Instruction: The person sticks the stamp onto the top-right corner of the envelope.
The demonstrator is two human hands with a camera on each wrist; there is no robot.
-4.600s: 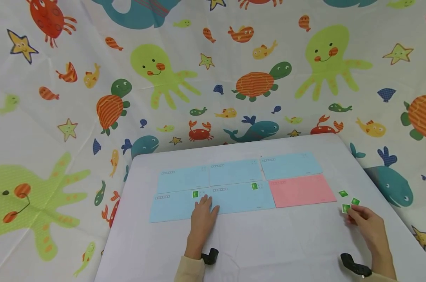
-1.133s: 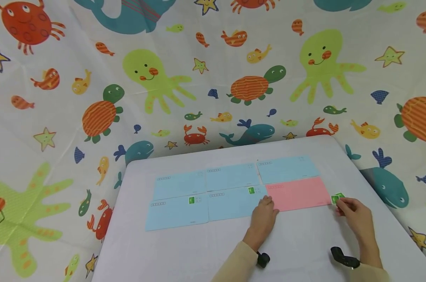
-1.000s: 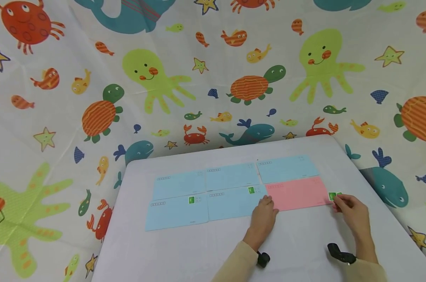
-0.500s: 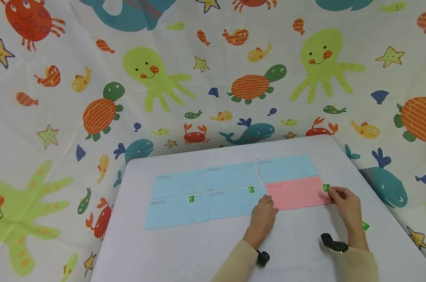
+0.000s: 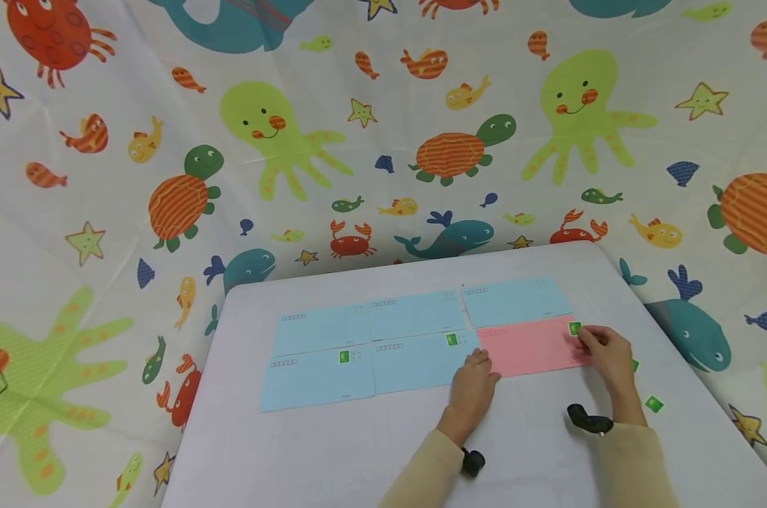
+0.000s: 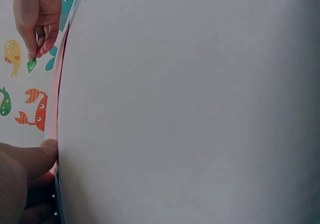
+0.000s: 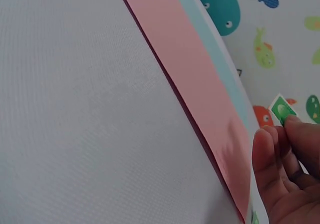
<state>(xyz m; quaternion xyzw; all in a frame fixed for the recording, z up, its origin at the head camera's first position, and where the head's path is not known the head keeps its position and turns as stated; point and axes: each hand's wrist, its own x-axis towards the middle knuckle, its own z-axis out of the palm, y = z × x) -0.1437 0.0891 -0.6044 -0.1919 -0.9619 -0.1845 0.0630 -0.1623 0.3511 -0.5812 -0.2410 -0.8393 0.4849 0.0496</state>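
At left, two near-row blue envelopes (image 5: 319, 381) each bear a green stamp (image 5: 344, 357). Your left hand (image 5: 474, 384), fingers relaxed and gripping nothing, rests where the second meets the pink envelope (image 5: 528, 348); light pressure should steady it. Over that envelope's far right corner, your right hand (image 5: 609, 355) pinches a third stamp (image 5: 574, 329); line its edges up with the envelope's. Farther right lie two loose stamps (image 5: 654, 404).

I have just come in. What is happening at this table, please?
A person's right hand pinches a green stamp by the upper right corner of the pink envelope, while the left hand rests where that envelope meets a blue one. Both blue envelopes in the front row carry a stamp; the three behind show none. Two loose stamps lie near the right arm.
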